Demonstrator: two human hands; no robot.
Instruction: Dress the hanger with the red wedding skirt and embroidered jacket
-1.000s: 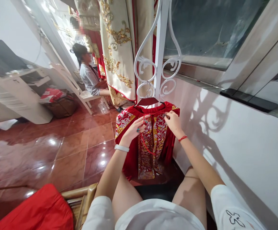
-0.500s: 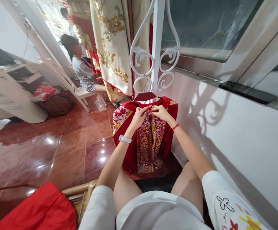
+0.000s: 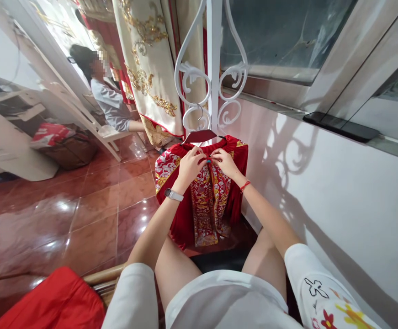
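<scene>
In front of my knees hangs a red jacket [image 3: 181, 212] with gold and silver embroidery, on a dark red hanger [image 3: 200, 135]. My left hand [image 3: 189, 165] pinches the jacket's front just below the neckline, fingers closed. Facing it, my right hand [image 3: 226, 162] is also closed, thumb and fingertips together at the same spot. A small turquoise spot [image 3: 209, 161] shows between the fingertips; whether it is a bead or a nail I cannot tell. Two embroidered front panels [image 3: 204, 212] hang below the hands. My fingers hide the fastening area.
The hanger hooks onto a white scrolled metal stand [image 3: 214, 68]. Cream garments with gold trim [image 3: 151, 77] hang behind it. A person [image 3: 108, 100] sits on a white chair at left. Red cloth [image 3: 55, 301] lies on a bamboo seat. A white wall [image 3: 322, 196] borders the right.
The view has shifted slightly, so the scene sits further left. My fingertips have changed position at the neckline, with less turquoise showing between them. Both hands remain on the jacket.
</scene>
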